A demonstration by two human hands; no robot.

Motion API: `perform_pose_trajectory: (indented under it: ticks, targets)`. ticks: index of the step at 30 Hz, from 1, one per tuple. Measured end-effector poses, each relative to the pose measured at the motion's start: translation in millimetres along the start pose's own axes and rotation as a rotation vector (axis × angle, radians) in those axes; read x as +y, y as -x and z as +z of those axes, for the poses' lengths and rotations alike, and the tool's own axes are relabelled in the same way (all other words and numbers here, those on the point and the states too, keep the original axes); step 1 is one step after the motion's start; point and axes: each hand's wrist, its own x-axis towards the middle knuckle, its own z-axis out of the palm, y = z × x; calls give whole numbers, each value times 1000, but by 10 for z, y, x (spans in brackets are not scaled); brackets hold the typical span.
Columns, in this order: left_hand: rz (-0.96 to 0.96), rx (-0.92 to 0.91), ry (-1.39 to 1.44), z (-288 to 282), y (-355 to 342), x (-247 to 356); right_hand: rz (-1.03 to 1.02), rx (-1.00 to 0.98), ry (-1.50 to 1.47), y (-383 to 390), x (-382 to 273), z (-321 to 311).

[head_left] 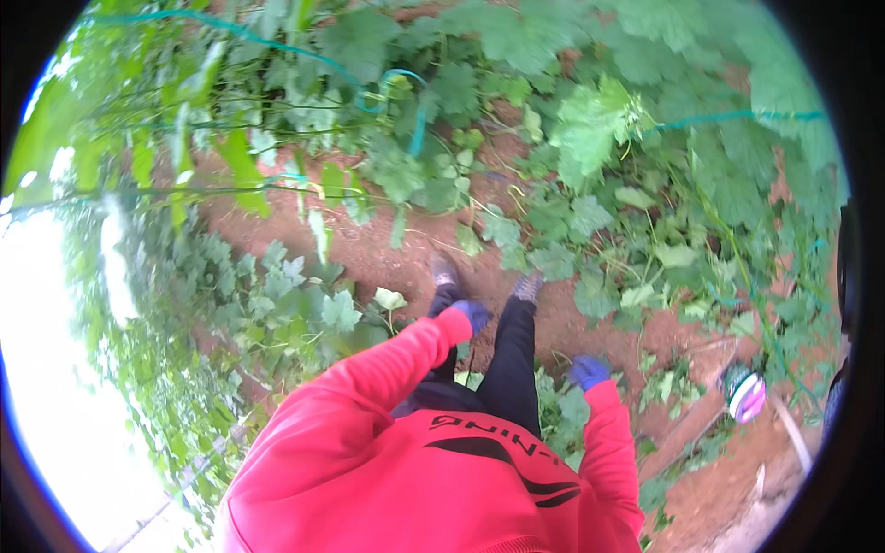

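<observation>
two gloves [478, 311]: blue-purple, one on the left hand [473, 319], one on the right hand [588, 371].
left fingers: they look curled in, but small and blurred; i cannot tell how far they are open or whether they have hold of anything.
left hand's place: in front of the left leg of the black trousers [516, 359], in the gap toward the right leg.
right fingers: seen from the back of the hand and blurred; how far open they are, and any hold, i cannot tell.
right hand's place: out to the right of the right leg, above low leaves [564, 413]; touching or apart, i cannot tell.
nearest leaf: a pale leaf [390, 299] just left of the left leg.
sweatshirt: a red sweatshirt [369, 433] with a black print.
shoes: two shoes [527, 288] on reddish soil [369, 241].
vines: leafy green vines [590, 221] ahead and on both sides.
twine: blue-green twine [249, 35] across the top left, looped near a stem, one end hanging.
right side: a round tub-like thing [745, 396], pink and dark green, near a pale stick [791, 433].
</observation>
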Motion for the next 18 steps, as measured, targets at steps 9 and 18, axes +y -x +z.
perform_pose_trajectory:
  ticks: [9,18]
  targets:
    - [-143,774,450,-1058,1369,448,239,-129,-304,-1306,-1360,5]
    - [9,1421,9,-3251,1352,1185,-538,55,109,-2659,-5426,1317]
